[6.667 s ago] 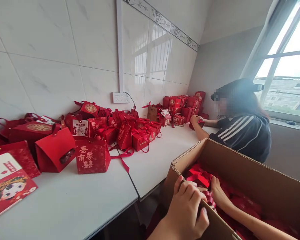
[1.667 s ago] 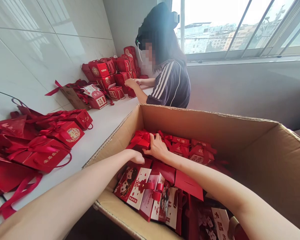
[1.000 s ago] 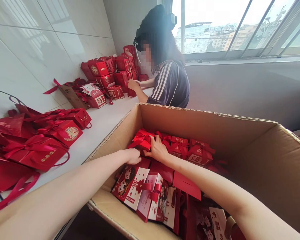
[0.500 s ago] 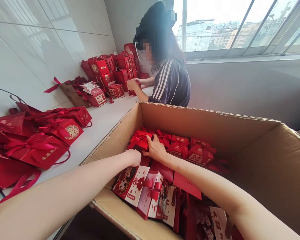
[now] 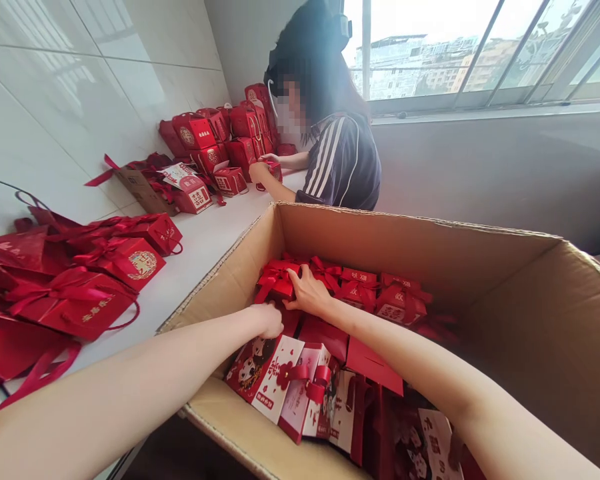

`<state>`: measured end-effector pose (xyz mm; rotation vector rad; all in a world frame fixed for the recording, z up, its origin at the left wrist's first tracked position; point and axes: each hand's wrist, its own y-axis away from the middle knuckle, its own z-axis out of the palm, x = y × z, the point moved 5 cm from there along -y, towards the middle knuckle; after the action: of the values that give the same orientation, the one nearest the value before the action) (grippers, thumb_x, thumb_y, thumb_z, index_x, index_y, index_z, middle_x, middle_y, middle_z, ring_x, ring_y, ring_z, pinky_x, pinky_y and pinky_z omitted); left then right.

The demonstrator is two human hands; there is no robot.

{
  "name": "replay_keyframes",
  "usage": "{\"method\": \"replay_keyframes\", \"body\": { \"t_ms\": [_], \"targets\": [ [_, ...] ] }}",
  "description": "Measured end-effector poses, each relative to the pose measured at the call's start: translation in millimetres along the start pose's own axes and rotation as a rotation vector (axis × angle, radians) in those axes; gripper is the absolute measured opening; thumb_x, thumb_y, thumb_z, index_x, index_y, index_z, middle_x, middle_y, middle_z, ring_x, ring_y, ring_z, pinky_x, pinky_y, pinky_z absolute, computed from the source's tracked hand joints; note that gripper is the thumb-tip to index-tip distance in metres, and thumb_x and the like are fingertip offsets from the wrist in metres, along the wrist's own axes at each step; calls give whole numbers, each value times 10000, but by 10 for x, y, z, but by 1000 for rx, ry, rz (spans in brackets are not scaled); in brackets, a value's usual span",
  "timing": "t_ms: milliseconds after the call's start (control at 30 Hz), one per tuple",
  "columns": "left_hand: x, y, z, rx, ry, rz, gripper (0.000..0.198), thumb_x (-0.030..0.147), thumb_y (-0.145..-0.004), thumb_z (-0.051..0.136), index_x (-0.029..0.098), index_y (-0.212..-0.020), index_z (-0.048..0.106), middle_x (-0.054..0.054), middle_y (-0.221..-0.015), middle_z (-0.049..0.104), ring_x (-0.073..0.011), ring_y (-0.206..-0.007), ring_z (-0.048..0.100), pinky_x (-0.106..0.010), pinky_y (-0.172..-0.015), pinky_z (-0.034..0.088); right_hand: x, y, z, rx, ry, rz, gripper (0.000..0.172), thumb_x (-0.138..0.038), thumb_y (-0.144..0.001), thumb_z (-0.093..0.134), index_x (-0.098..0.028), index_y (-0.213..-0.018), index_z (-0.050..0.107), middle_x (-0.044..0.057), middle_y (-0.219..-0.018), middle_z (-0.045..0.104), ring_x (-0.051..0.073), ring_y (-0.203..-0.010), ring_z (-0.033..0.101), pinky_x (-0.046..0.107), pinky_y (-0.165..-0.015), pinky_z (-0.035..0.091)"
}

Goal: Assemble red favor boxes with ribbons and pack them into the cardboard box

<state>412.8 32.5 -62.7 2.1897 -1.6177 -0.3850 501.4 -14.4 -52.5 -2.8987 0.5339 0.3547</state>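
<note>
Red gift box (ribbon-tied) under right hand, left hand beside

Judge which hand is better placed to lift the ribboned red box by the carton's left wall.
Right, probably: the right hand rests on the ribboned red box, fingers over its near edge. The left hand is curled lower, just short of it, beside the carton wall.

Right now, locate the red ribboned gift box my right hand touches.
Head view: red gift box in the far left corner of the brown cardboard carton, against the right hand.
</note>
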Motion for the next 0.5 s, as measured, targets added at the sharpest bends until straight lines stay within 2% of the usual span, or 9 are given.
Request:
{"method": "replay_keyframes", "body": {
  "t_ms": [67, 133, 233, 300, 400, 500],
  "targets": [
    [44, -2, -16, -31, -35, 50, 334, 176, -808, 557, 95, -1132, 564, -182, -1126, 594, -294, -998, 598, -458, -820, 492, 19, -14, -14, -9, -7, -4, 737, -485, -687, 661, -188, -1284, 348, 173, -1154, 389, 294, -988, 524, 356, -630, 525],
    [93, 7, -49, -55, -52, 142, 409, 72, -742, 559, 139, -1145, 583, -179, -1144, 604, -325, -1054, 578, -450, -850, 479, 37, -28, -29, -11, -14, -1, 759, -491, -681, 663, -180, -1291, 336, 175, -1146, 390, 303, -1012, 517, 359, -643, 525],
    [163, 31, -91, -70, -52, 287, 575, -21, -696, 531, 272, -1190, 556, -62, -1234, 582, -275, -1176, 506, -405, -958, 422, 54, -46, -38, -10, -24, 16, 787, -497, -676, 664, -161, -1299, 320, 177, -1134, 394, 311, -1032, 512, 363, -659, 524],
    [206, 30, -94, -63, -46, 336, 613, -39, -710, 487, 306, -1215, 529, -26, -1303, 529, -258, -1201, 486, -402, -978, 407, 58, -51, -33, -12, -29, 26, 791, -502, -678, 661, -161, -1302, 313, 175, -1134, 395, 305, -1021, 521, 368, -670, 522],
    [258, -21, -58, -50, -31, 341, 595, -28, -717, 466, 296, -1211, 536, -55, -1324, 506, -277, -1125, 551, -427, -909, 454, 60, -52, -23, -15, -32, 28, 796, -506, -680, 659, -172, -1310, 307, 171, -1144, 395, 301, -1019, 522, 374, -686, 519],
    [277, -108, -14, -50, 1, 315, 610, -34, -610, 556, 242, -1154, 590, -111, -1241, 573, -315, -989, 624, -437, -813, 496, 65, -45, -16, -16, -34, 21, 802, -503, -674, 663, -167, -1313, 316, 175, -1148, 394, 312, -1031, 510, 381, -690, 520]
  ]
}}
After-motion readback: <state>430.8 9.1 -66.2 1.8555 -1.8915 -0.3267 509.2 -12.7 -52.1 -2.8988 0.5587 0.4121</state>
